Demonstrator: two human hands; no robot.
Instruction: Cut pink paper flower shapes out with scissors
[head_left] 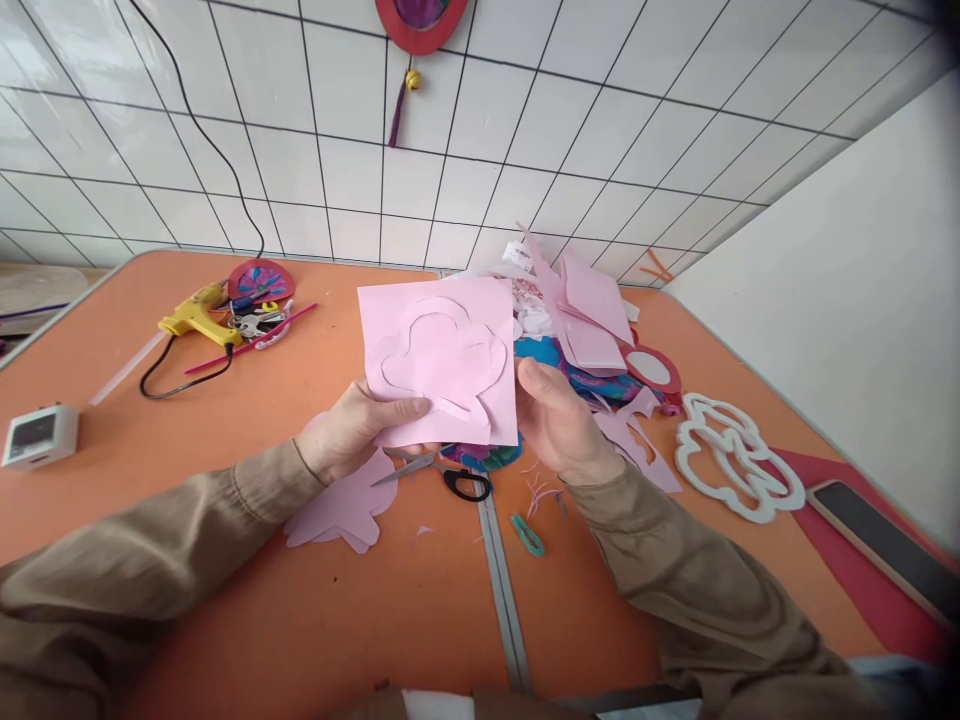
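A square sheet of pink paper (480, 300) is held up over the table's middle, with a scalloped, cloud-like outline and raised paper edges on its face. My left hand (356, 430) grips its lower left side, thumb on the front and fingers behind. At the right edge is my right hand (566, 420), thumb raised apart from the fingers; the fingertips are partly hidden, and whether they touch the sheet is unclear. Black-handled scissors (466, 485) lie spread below the sheet. Pink cut-out shapes (341, 515) rest under my left forearm and wrist.
A yellow glue gun (199, 315) with its cord lies at the left, near keys (259, 320) and a white box-shaped device (41, 435). On the right are folded pink paper (592, 310), white cloud-shaped frames (739, 455) and a phone (885, 540). A green clip (527, 535) lies in front.
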